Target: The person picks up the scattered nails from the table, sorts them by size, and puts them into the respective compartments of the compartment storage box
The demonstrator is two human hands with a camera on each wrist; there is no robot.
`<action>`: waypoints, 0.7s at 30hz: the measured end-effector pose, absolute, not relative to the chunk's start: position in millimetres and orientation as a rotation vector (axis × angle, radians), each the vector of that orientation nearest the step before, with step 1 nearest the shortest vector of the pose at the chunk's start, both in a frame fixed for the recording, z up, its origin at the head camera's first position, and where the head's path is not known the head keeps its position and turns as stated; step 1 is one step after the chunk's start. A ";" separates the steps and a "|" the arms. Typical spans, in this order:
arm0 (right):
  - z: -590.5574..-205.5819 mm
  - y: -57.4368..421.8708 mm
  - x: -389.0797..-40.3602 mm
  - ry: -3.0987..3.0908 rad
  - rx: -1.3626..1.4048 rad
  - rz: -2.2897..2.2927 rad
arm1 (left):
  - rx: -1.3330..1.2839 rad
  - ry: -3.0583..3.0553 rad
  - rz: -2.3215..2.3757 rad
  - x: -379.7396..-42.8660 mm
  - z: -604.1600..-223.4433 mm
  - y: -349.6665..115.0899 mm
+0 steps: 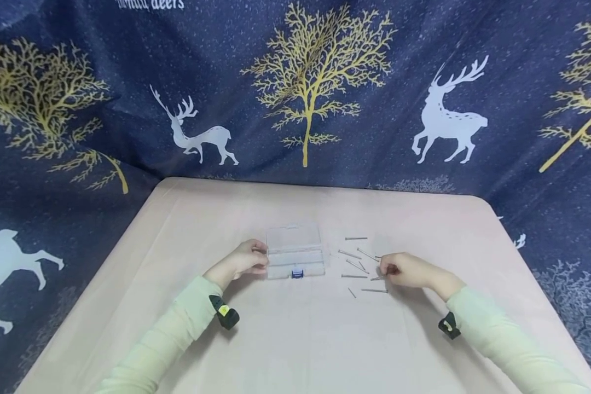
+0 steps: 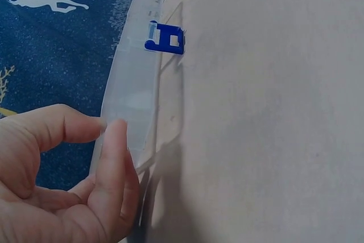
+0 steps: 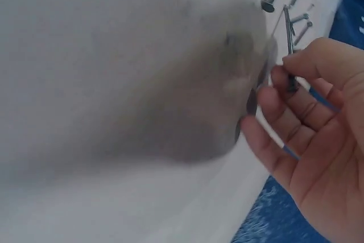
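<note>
A clear plastic box (image 1: 295, 256) with a blue latch (image 1: 297, 273) lies on the table, its lid laid back. At its left end is my left hand (image 1: 246, 257), thumb and fingertips pinching the box's edge in the left wrist view. My right hand (image 1: 406, 269) is low over the table, right of the box. Between its thumb and index finger it pinches a metal nail (image 3: 289, 38), head near the fingertips. Several loose nails (image 1: 354, 276) lie scattered between the box and this hand, pointing different ways.
A pale cloth covers the table (image 1: 305, 339). Behind and along the sides hangs a dark blue curtain (image 1: 271, 137) with white deer and gold trees. Each wrist wears a small black camera mount (image 1: 226, 316).
</note>
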State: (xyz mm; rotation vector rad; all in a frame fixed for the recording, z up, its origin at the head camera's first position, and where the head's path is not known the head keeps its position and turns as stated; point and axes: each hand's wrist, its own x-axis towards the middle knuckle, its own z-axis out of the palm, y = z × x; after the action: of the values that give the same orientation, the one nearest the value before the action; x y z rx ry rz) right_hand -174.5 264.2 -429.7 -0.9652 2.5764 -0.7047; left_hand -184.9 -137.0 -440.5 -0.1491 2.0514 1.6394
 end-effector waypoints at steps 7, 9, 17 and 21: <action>-435.8 277.9 -168.5 2.482 -0.790 -1.101 | -0.150 2.053 1.650 -186.1 -441.6 -136.5; -437.5 279.6 -165.9 2.461 -0.712 -1.190 | -0.152 2.053 1.649 -186.6 -441.5 -136.4; -436.6 270.9 -155.1 2.385 -0.251 -1.418 | -0.218 2.056 1.668 -185.5 -441.0 -134.3; -431.2 259.2 -151.4 2.340 -0.086 -1.520 | -0.222 2.064 1.674 -184.2 -441.2 -133.5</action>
State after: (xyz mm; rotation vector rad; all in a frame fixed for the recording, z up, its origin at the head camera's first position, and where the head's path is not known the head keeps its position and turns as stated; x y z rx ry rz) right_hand -151.4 259.2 -431.2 -0.0859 2.3395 -1.5203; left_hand -184.2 -133.5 -441.2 -0.2223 2.0643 1.6742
